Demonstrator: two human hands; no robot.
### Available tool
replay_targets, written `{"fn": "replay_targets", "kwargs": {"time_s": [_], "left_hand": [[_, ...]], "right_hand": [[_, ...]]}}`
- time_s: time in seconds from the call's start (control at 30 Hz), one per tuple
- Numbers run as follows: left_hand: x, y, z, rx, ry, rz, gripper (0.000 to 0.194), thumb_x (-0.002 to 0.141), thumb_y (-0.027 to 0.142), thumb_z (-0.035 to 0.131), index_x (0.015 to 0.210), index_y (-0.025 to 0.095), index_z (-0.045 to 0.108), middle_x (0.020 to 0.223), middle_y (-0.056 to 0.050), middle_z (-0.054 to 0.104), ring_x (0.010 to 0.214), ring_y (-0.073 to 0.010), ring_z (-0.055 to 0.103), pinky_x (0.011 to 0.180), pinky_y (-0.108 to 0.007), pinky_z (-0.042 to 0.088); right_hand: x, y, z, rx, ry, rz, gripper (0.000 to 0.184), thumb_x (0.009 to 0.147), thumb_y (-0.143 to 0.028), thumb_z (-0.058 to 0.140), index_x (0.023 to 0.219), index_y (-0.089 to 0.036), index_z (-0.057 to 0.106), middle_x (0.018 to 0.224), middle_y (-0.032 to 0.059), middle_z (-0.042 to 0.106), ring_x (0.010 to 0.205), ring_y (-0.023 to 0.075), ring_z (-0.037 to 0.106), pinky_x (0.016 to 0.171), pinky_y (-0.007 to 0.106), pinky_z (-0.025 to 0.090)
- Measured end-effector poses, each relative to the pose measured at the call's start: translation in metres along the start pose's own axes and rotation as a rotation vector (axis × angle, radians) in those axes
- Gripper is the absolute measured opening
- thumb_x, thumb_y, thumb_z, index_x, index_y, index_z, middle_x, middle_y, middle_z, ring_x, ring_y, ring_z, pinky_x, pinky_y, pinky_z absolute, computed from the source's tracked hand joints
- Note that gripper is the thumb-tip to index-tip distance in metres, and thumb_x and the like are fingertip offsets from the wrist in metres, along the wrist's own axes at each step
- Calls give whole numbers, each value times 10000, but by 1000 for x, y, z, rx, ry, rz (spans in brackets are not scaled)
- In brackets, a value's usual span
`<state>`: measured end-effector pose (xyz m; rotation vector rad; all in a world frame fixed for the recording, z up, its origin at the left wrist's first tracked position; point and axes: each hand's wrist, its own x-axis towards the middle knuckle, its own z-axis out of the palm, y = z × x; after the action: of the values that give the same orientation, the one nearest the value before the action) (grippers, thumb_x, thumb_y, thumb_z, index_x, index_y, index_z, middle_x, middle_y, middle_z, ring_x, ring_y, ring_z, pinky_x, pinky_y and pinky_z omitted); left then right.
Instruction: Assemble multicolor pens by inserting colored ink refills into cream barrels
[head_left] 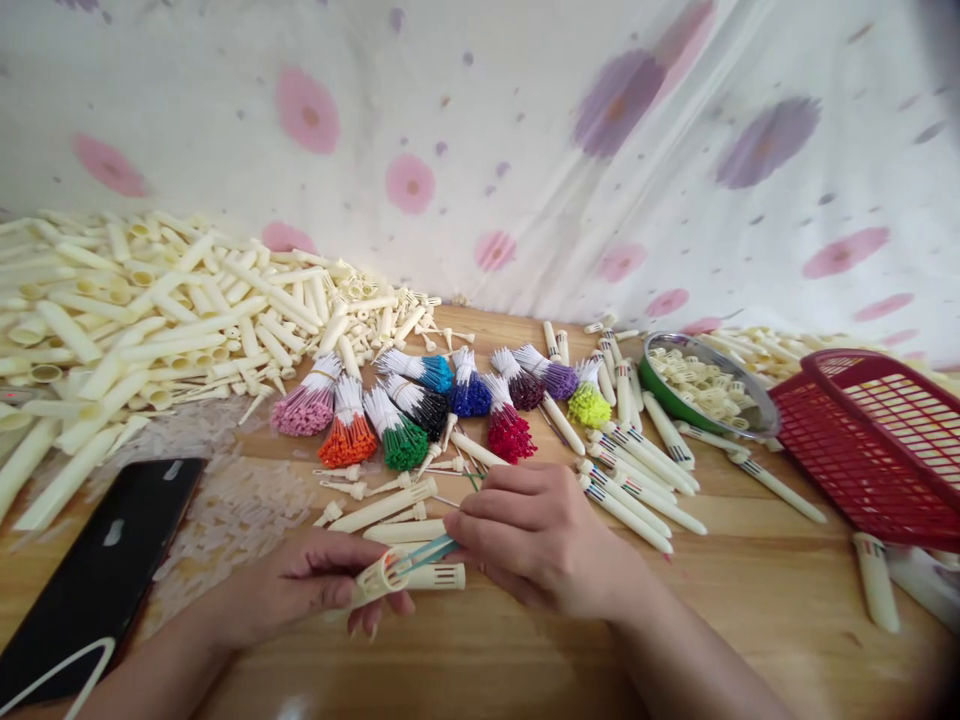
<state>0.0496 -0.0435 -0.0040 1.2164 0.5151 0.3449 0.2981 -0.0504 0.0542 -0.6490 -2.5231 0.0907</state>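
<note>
My left hand (pixel 330 585) is closed around a cream pen barrel (pixel 381 578), its slotted open end tilted up to the right. Thin bluish ink refills (pixel 431 552) run from the fingertips of my right hand (pixel 536 540) to the mouth of that barrel. A bit of orange shows inside the opening. Just beyond both hands lie more cream barrels (pixel 386 505), one with its slotted end poking out behind the held one. Rubber-banded bundles of refills with coloured tips stand behind them, among them orange (pixel 347 440), green (pixel 397 440) and red (pixel 511 432).
A heap of cream tubes (pixel 150 310) fills the back left. A black phone (pixel 97 570) with a white cable lies at left. Several assembled multicolour pens (pixel 637 480), a green-sided metal bowl (pixel 667 405) of small parts and a tipped red basket (pixel 847 470) occupy the right.
</note>
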Motion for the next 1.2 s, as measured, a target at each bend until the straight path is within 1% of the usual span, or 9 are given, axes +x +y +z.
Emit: {"fn": "replay_targets", "kwargs": {"time_s": [0.13,0.33,0.5,0.63,0.77,1.0,1.13,1.2], "left_hand": [[0,4,1,-2,-25,-62,375,794,515,599,952,215,758,788,-59,711,589,-140,567,595,-228,455],[-1,2,2,-13,-32,-101,397,776,526,614,931,192,761,788,-77,713,581,-146,562,570,-231,444],[0,2,2,-2,-51,-101,417,777,545,602,931,191,759,769,-70,710,570,-134,545,566,-218,433],[0,3,2,-32,-25,-107,390,765,528,629,929,198,756,820,-71,717,588,-134,553,575,-218,438],[-1,4,3,-22,-20,-94,368,770,511,632,920,202,760,799,-64,721,583,-136,559,587,-226,444],[-1,1,2,-16,-35,-100,391,776,528,614,943,204,757,848,-79,733,592,-146,582,572,-229,450],[-1,0,2,-24,-35,-100,408,782,525,609,975,194,749,880,-97,737,598,-154,589,561,-237,453],[-1,1,3,-14,-39,-96,396,786,517,609,956,191,755,863,-96,738,590,-149,582,560,-235,452]], "right_hand": [[1,-2,2,-4,-23,23,197,885,-140,495,719,-147,599,653,20,596,589,136,437,542,282,302],[2,-1,3,9,-23,-5,193,871,-141,516,697,-141,598,651,18,588,585,135,404,539,280,286],[2,-1,2,19,-35,-8,197,869,-119,503,697,-147,595,640,12,581,581,133,395,540,276,286],[1,-1,2,27,-44,-4,209,877,-116,478,704,-154,589,641,12,586,582,132,397,549,272,299],[1,0,1,23,-60,-5,200,885,-121,462,730,-157,584,643,11,580,588,135,418,550,277,304],[1,0,0,4,-42,-12,158,883,-130,486,762,-156,584,644,3,579,584,132,422,544,278,302],[1,-1,1,-5,-58,-3,188,897,-136,459,762,-166,586,643,3,579,587,131,432,549,273,312],[1,-1,1,-4,-66,4,205,902,-137,448,758,-166,591,644,6,585,582,130,428,546,273,310]]}}
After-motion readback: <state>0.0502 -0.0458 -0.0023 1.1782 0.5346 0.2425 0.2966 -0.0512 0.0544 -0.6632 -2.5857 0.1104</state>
